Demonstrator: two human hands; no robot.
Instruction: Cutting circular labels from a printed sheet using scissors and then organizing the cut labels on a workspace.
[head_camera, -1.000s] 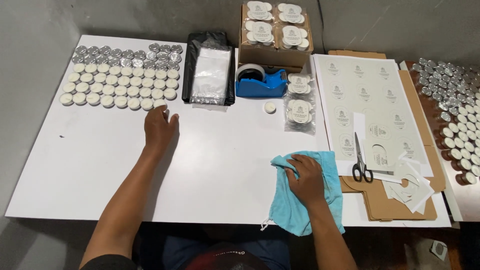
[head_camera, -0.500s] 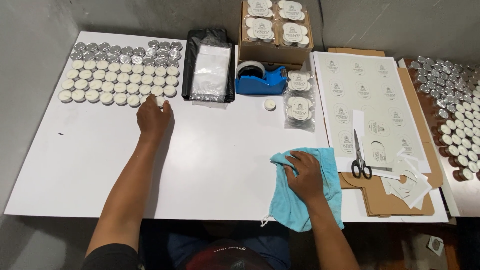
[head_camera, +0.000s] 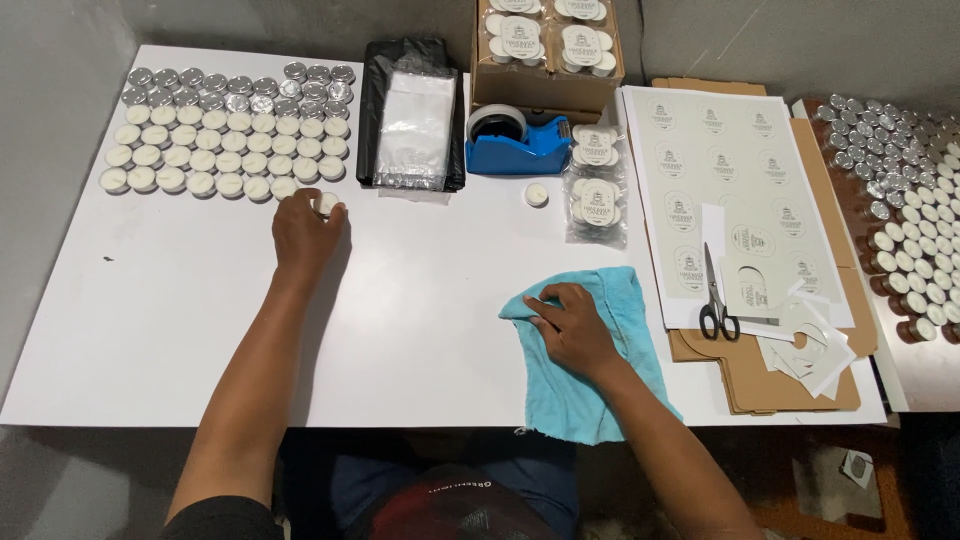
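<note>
My left hand (head_camera: 304, 233) reaches to the front right corner of a block of tealight candles (head_camera: 226, 130) on the white table (head_camera: 180, 320). Its fingers close on one tealight (head_camera: 326, 204) at that corner. My right hand (head_camera: 572, 329) lies flat on a light blue cloth (head_camera: 590, 355) near the table's front edge, with the fingers pressing the cloth down. The cloth hangs partly over the edge.
A black bag with clear sleeves (head_camera: 413, 125), a blue tape dispenser (head_camera: 518, 143), a lone tealight (head_camera: 537, 194), packed candle bags (head_camera: 594, 187) and a cardboard box (head_camera: 545, 50) stand at the back. Label sheet (head_camera: 725, 170), scissors (head_camera: 713, 296), cut scraps and more tealights (head_camera: 905, 210) lie right.
My left hand slid to the candle block's corner and closed on a tealight. My right hand, on the cloth, shifted a little left.
</note>
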